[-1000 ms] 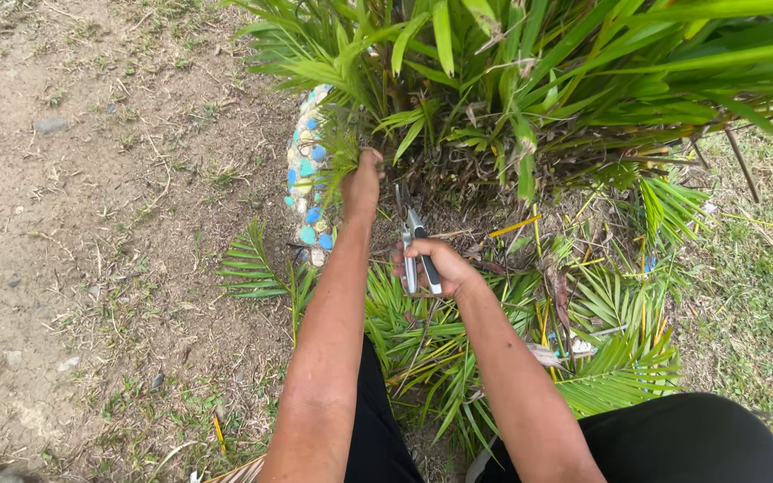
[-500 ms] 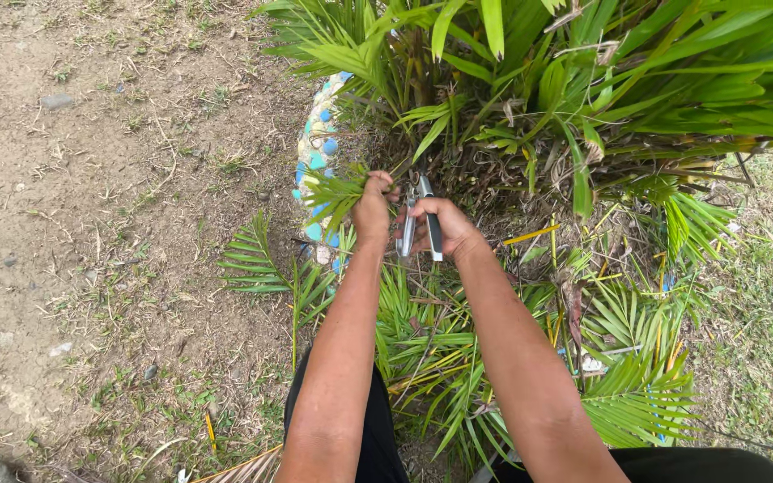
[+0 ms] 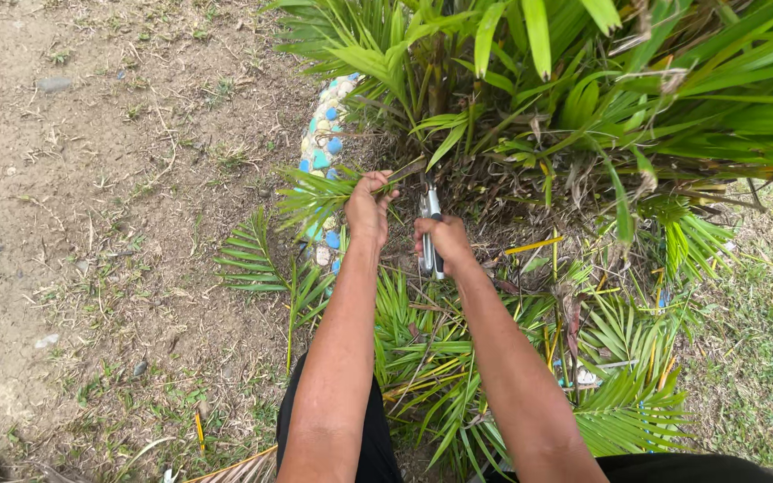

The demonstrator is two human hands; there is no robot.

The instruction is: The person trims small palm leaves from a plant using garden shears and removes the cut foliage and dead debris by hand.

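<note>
At the palm base, hands [image 3: 404,224] outstretched.

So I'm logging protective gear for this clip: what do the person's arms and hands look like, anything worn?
Nothing worn: the left hand and right hand are bare, without gloves, rings or a watch. Both forearms are uncovered, no sleeves in view. Only dark trousers show below the arms.

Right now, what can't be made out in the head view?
- Pruning shears: blade tips lost among stems and fronds; handles mostly covered by the right hand.
- Left hand: fingers curl around a frond stem, hiding the grip.
- Pebble-studded edging: partly hidden by fronds.
- Palm's top: cut off by the frame edge.
</note>
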